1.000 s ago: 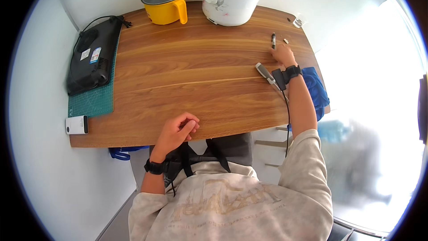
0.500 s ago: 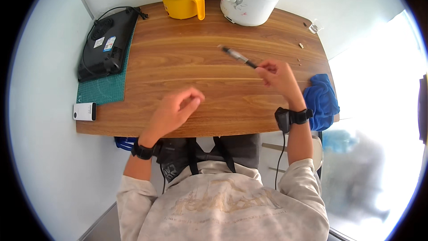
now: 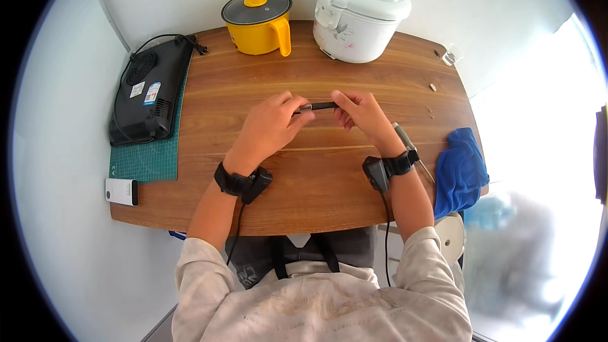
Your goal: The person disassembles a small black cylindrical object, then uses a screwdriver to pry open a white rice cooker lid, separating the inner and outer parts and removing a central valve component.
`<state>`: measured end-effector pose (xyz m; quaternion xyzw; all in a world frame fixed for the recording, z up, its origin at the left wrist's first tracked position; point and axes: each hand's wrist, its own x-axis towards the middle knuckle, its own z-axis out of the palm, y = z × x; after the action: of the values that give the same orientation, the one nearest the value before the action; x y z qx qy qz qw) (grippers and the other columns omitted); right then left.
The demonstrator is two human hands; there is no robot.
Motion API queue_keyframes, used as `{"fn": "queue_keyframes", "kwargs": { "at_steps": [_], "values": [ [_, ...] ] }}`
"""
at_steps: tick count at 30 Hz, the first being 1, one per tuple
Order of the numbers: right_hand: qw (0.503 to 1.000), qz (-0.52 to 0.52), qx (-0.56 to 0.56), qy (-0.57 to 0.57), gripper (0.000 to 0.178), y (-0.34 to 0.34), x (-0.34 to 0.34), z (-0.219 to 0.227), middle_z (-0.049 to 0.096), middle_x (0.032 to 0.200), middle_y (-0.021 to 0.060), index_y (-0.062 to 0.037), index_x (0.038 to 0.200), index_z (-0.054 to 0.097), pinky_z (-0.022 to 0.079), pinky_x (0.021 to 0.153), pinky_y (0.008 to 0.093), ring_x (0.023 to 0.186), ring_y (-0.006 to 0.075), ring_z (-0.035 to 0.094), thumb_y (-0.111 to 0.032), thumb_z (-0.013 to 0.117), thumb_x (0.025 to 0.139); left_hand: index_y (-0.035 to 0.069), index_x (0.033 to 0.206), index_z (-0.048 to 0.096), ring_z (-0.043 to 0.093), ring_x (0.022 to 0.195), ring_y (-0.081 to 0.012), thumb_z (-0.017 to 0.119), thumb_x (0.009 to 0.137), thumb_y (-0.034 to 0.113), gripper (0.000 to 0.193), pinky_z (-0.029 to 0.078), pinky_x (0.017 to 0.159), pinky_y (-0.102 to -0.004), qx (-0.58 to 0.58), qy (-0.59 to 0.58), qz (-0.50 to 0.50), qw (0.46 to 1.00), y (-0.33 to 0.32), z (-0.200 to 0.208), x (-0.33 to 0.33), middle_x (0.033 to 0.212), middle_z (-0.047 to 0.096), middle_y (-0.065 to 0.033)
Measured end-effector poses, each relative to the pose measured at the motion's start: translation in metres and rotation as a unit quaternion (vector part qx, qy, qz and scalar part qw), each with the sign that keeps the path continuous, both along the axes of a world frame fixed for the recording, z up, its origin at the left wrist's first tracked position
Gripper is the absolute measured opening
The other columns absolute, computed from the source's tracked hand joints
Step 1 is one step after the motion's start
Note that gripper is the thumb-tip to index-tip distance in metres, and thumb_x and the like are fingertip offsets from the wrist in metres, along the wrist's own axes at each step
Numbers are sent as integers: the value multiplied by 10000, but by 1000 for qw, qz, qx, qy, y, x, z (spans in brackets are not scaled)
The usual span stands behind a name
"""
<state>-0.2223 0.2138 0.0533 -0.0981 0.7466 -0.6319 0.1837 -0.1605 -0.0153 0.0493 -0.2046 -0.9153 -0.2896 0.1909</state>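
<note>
Pen (image 3: 325,106) is spanning mid-worktop (image 3: 304,177), the left hand (image 3: 269,121) gripping its left end, the right hand (image 3: 363,114) pinching its right. Steady, aligned wrists are probably serving best. Farther out, one yellow pot (image 3: 250,37) and one white cooker (image 3: 356,35) are standing far; one blue cloth (image 3: 461,171) is lying right.

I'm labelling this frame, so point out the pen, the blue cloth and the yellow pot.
Pen (image 3: 322,106): head view, on its dark barrel.
Blue cloth (image 3: 461,168): head view, middle of its folds.
Yellow pot (image 3: 252,38): head view, front of its body.
</note>
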Motion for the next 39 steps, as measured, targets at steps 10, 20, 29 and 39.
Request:
{"fn": "queue_keyframes", "kwargs": {
  "at_steps": [10, 20, 29, 39],
  "values": [
    [997, 26, 54, 46, 415, 6, 17, 2, 631, 650, 17, 22, 868, 711, 468, 499, 247, 552, 77, 571, -361, 667, 1022, 53, 981, 701, 638, 652, -287, 704, 966, 225, 173, 486, 569, -368, 8, 1, -5, 1000, 3, -4, 13, 808, 676, -94],
    [996, 37, 37, 66, 446, 1, 22, -3, 621, 655, 24, 22, 880, 701, 457, 515, 250, 573, 81, 571, -382, 615, 1050, 80, 1005, 695, 625, 644, -255, 712, 956, 220, 149, 478, 546, -347, -33, 66, 13, 997, -1, -5, 17, 798, 648, -61],
    [996, 55, -18, -71, 626, 1, 31, 7, 426, 607, -62, -74, 714, 594, 275, 496, 230, 548, 53, 350, -578, 477, 1066, 94, 1014, 710, 573, 569, -227, 727, 942, 221, 147, 440, 488, -328, -74, 100, 17, 992, -1, 0, 22, 727, 594, -37],
    [997, 70, -19, -18, 537, 0, 34, 8, 368, 636, -77, -76, 729, 546, 230, 503, 250, 563, 45, 286, -481, 524, 1081, 63, 1053, 737, 598, 573, -259, 703, 965, 231, 193, 451, 513, -344, 0, 31, -9, 999, -4, 4, 27, 732, 633, -78]
  ]
}}
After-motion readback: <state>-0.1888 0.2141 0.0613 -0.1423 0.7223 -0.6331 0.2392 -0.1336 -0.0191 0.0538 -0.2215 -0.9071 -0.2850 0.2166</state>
